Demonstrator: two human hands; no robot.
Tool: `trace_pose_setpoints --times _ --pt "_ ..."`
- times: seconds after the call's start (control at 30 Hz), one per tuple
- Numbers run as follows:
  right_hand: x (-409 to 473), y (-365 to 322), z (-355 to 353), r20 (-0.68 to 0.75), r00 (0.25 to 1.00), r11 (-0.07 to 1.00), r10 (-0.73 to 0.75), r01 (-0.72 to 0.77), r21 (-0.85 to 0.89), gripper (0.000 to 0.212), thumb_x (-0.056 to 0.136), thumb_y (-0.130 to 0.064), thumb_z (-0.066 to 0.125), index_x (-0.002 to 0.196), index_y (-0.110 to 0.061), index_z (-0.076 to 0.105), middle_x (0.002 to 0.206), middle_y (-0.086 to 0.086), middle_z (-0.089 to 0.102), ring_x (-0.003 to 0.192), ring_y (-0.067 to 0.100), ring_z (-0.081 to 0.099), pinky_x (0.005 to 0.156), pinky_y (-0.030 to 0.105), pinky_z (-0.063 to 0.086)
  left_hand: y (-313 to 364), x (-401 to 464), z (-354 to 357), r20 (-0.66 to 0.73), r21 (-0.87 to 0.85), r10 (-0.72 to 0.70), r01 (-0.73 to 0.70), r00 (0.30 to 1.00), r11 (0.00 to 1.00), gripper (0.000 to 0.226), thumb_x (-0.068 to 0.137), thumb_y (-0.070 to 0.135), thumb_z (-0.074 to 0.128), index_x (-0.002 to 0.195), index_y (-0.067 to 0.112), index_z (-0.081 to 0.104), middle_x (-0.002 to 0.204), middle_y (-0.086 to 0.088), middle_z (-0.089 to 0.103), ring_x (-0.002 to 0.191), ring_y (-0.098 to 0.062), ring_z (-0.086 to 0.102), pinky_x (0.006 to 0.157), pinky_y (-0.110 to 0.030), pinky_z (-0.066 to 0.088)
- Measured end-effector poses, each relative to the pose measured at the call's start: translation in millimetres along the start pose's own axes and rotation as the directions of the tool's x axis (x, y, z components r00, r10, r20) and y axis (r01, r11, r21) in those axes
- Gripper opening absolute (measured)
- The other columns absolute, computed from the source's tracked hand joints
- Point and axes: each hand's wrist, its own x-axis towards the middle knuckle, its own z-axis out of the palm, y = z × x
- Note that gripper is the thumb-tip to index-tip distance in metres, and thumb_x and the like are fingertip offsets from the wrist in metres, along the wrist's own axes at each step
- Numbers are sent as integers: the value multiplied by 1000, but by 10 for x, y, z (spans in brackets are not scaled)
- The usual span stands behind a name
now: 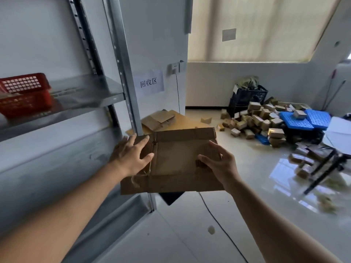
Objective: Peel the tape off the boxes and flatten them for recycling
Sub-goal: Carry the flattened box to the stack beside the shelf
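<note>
A flattened brown cardboard box is held out in front of me at mid-height, roughly level. My left hand grips its left edge with the fingers spread over the top. My right hand holds the right side, thumb on top and fingers curled round the edge. Torn paper fibres hang along the box's left seam. On the floor beyond lies a pile of flattened cardboard under a white wall sign.
A metal shelf rack stands at left with a red basket on it. At right, several small boxes, blue plastic pallets and a dark crate crowd the glossy floor. A black cable runs across the tiles.
</note>
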Motion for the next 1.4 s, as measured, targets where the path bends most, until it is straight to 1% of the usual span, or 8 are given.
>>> trace_pose_setpoints --times 0.17,0.33,0.47,0.7,1.0,1.17,1.3,1.4 --pt "403 230 -396 -50 998 1000 23 -24 -8 78 64 -45 95 135 -43 63 122 -13 69 112 11 67 94 44 61 475 472 145 7 25 51 -51 999 998 77 95 73 40 162 42 21 169 -8 22 155 -33 20 125 -50 23" --pt "967 447 -582 -26 1000 998 15 -16 -61 78 65 -49 94 135 -44 62 122 -13 69 112 12 67 92 44 62 728 1060 346 20 -3 64 -64 998 998 74 96 72 41 162 42 22 171 -5 20 156 -34 19 125 -52 21" --pt "1584 597 -586 -7 1000 994 10 -11 -106 76 66 -48 94 135 -44 62 122 -13 68 112 10 66 94 42 61 827 1690 545 0 -19 93 -93 996 996 72 98 69 39 162 40 21 170 2 23 156 -31 20 127 -49 18" --pt "2704 784 -413 46 998 993 50 -44 -114 73 68 -44 95 134 -44 64 125 -10 68 114 13 66 96 41 60 933 2783 875 21 -50 109 -108 994 993 65 104 56 41 162 30 28 170 1 24 156 -27 22 128 -43 13" --pt "4054 1021 -170 120 986 985 118 -101 -141 72 68 -50 93 133 -49 62 126 -16 61 114 14 63 96 44 59 883 3925 1035 40 -89 -11 14 999 996 61 105 52 43 161 30 33 170 3 24 156 -25 21 126 -43 16" --pt "4897 1312 52 230 956 977 182 -149 -153 68 70 -50 92 130 -53 61 130 -15 57 117 17 59 98 48 57 759 4546 1288 92 -67 -120 126 989 990 61 106 51 41 162 29 31 171 1 20 157 -28 18 128 -45 15" --pt "5740 1518 284 335 919 975 210 -168 -148 64 70 -48 93 126 -55 63 124 -25 58 113 12 63 97 43 59 666 5128 1448 96 -62 -236 242 967 968 61 106 51 41 162 30 30 171 2 21 157 -28 18 127 -46 16" --pt "6321 1615 433 405 885 971 229 -178 -161 62 68 -50 93 122 -59 63 118 -30 60 102 2 67 86 30 63 597 5512 1532 116 -42 -305 312 945 949 61 105 52 40 161 31 29 171 3 20 157 -27 20 127 -47 18"
